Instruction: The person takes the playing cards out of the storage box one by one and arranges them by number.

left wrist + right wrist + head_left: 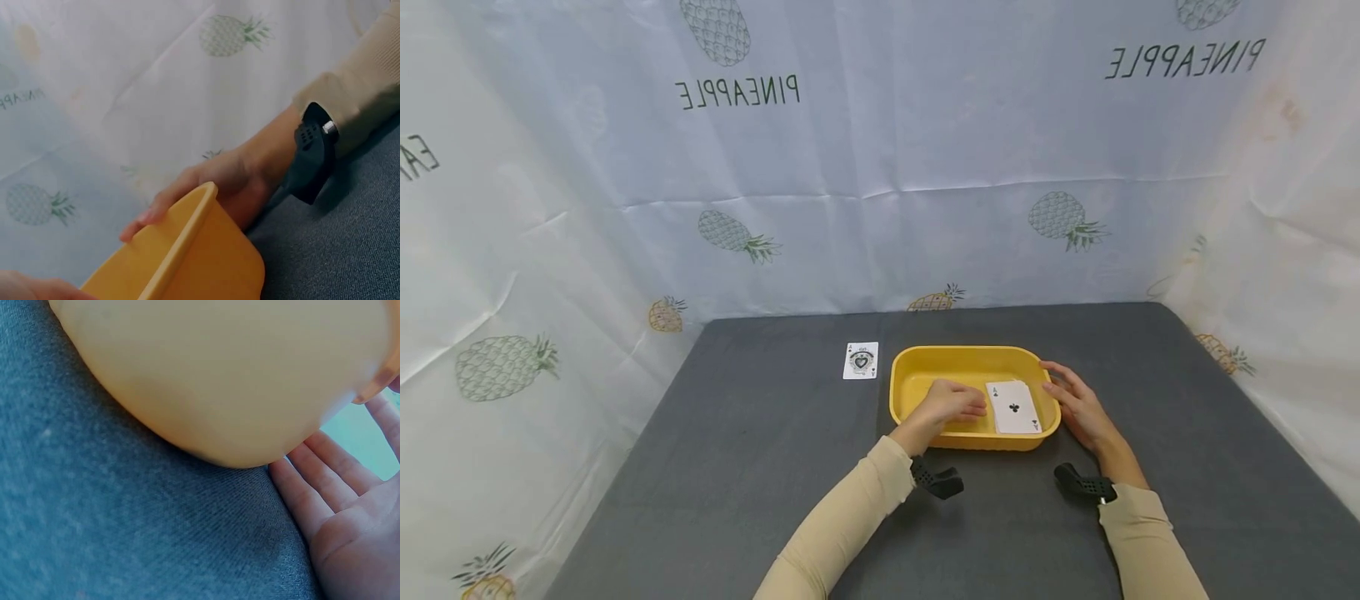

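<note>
A yellow plastic tray (951, 358) with rounded corners stands on the dark tabletop. Inside it, at the right end, lie white playing cards (1015, 407), the top one an ace of clubs. My left hand (951, 402) reaches over the near rim into the tray, its fingers extended beside the cards' left edge; whether they touch is unclear. With my right hand (1078, 407) I hold the tray's right end, fingers along the outer wall (206, 375) and the thumb at the rim. The left wrist view shows this right hand (219, 181) behind the rim.
Left of the tray, another playing card, an ace (861, 361) with an ornate centre, lies face up on the grey tabletop (760, 467). A white curtain (880, 150) printed with pineapples encloses the back and sides. Each wrist wears a black band (936, 479).
</note>
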Demonstrator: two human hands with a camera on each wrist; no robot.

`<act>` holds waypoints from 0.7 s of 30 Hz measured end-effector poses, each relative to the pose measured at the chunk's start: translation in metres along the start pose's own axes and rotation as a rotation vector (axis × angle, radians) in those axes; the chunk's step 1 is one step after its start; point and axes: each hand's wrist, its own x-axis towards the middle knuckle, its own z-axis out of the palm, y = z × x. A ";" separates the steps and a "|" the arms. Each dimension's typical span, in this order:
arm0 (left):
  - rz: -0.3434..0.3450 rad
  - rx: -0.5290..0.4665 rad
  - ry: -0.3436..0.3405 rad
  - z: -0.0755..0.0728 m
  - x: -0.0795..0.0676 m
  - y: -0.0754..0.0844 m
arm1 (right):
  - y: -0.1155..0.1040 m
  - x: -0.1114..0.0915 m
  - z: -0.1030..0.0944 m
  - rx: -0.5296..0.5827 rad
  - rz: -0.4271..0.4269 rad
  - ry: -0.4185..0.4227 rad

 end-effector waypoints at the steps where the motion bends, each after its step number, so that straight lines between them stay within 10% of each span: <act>1: -0.009 -0.001 0.000 0.001 0.001 0.000 | 0.000 0.000 0.000 -0.010 0.008 0.006; 21: -0.169 -0.005 0.017 0.019 0.016 0.001 | 0.003 0.000 0.001 0.033 -0.032 -0.011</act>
